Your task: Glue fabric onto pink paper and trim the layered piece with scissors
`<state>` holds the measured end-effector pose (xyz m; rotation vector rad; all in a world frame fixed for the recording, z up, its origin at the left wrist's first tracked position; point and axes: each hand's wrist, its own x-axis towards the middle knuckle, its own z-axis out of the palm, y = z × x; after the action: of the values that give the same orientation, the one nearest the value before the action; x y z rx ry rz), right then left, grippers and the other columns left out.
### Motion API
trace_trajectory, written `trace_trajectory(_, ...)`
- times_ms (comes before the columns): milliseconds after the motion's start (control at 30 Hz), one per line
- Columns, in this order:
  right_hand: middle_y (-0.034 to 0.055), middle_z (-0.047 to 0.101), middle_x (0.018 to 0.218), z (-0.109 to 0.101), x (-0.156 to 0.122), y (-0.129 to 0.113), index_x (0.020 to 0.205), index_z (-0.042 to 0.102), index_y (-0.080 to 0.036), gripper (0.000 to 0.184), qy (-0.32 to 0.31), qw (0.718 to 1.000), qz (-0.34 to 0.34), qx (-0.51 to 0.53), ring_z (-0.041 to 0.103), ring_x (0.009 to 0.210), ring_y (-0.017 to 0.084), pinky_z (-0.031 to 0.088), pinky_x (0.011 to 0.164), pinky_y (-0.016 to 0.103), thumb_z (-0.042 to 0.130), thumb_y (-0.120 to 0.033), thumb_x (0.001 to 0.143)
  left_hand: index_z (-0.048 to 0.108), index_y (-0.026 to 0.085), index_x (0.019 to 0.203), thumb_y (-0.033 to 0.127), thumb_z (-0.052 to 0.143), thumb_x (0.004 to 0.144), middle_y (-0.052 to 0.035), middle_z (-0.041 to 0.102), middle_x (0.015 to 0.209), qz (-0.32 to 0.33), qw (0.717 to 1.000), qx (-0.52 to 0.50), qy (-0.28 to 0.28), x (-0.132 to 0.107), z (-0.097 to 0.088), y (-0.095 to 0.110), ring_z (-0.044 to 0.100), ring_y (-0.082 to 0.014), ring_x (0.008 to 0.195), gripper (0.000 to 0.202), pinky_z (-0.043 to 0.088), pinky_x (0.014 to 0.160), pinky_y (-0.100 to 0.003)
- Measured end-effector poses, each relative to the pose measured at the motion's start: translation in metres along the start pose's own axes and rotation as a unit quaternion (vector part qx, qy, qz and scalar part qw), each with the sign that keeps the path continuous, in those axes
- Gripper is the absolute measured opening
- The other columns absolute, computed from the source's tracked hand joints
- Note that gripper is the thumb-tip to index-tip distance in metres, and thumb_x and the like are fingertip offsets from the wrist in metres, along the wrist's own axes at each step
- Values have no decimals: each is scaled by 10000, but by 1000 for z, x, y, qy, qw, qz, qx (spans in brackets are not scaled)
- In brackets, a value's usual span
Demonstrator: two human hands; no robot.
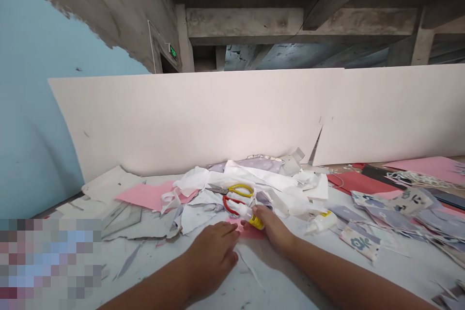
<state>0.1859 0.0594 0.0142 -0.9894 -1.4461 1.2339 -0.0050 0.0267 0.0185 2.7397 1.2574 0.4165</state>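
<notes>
My right hand is closed around a small white glue bottle with a yellow label, held tilted over a pink piece on the table. Beside it, my left hand lies with its fingers stretched out, fingertips at the left edge of that pink piece. Just beyond the bottle is a pair of scissors with one yellow and one red handle loop, resting on white scraps. A second white bottle with a yellow label lies to the right of my right hand.
White and grey scraps heap behind my hands against a tall white board. Pink sheet lies left. Patterned pieces, a red sheet, white cord and a dark phone-like object lie right. Lower left is blurred out.
</notes>
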Motion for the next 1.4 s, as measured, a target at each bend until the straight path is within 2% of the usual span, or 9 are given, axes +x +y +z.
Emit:
trace_trajectory(100,-19,562,611,2,1,4,701,485,-177,295,8,997,-18,72,581,694,161,412,767,321,497,-472,719,454,266,1213,367,431,790,-44,412,1314,-51,992,-112,-19,-5,8,-6,325,-246,1204,435,208,1005,-393)
trace_trajectory(233,-51,509,599,1,-8,9,705,439,-183,270,10,998,-35,45,498,556,108,386,552,235,637,-343,616,427,253,1219,440,477,756,-73,451,1261,-140,940,-290,114,-5,14,-21,396,-243,1135,502,299,940,-343)
trace_trajectory(333,-75,465,584,1,-9,13,777,421,-190,279,-22,999,-24,31,427,487,77,324,471,202,626,-243,595,512,220,1044,458,484,739,-59,571,976,-176,904,-357,153,-2,15,-24,515,-202,869,388,403,738,-286)
trace_trajectory(433,-81,449,579,4,-7,16,812,417,-183,278,-32,999,-28,6,397,482,65,301,467,194,588,-160,594,527,190,792,360,459,751,4,523,696,-190,900,-360,156,1,16,-20,460,-137,622,188,372,573,-232)
trace_trajectory(533,-82,448,570,6,-6,20,853,412,-183,280,-15,999,-33,-18,383,478,64,286,463,193,564,-153,619,510,186,723,230,461,710,25,486,656,-183,908,-333,176,3,16,-15,423,-119,600,67,345,566,-221)
trace_trajectory(667,-50,502,637,6,-11,24,873,447,-185,279,-5,997,-49,-65,446,554,98,336,508,215,566,-161,622,490,181,712,201,479,667,30,462,642,-218,887,-355,199,6,14,-14,411,-117,593,50,331,555,-221)
trace_trajectory(967,14,560,878,3,-24,15,892,528,-219,304,24,958,-127,-257,492,773,171,400,686,271,638,-279,615,491,172,730,266,626,539,-7,563,724,-233,815,-472,242,15,21,-34,524,-149,715,252,397,682,-252)
trace_trajectory(1267,58,513,935,4,-24,11,887,428,-207,253,-30,888,-283,-361,508,865,188,418,757,294,565,-168,678,431,186,838,373,641,576,27,566,594,-271,767,-537,220,13,14,-27,530,-116,580,385,357,507,-207)
trace_trajectory(1400,63,477,989,4,-23,15,914,383,-220,281,-33,872,-339,-351,486,921,172,420,795,288,506,-86,700,350,200,713,392,629,612,56,533,525,-263,775,-531,220,12,10,-31,485,-91,490,353,311,461,-194)
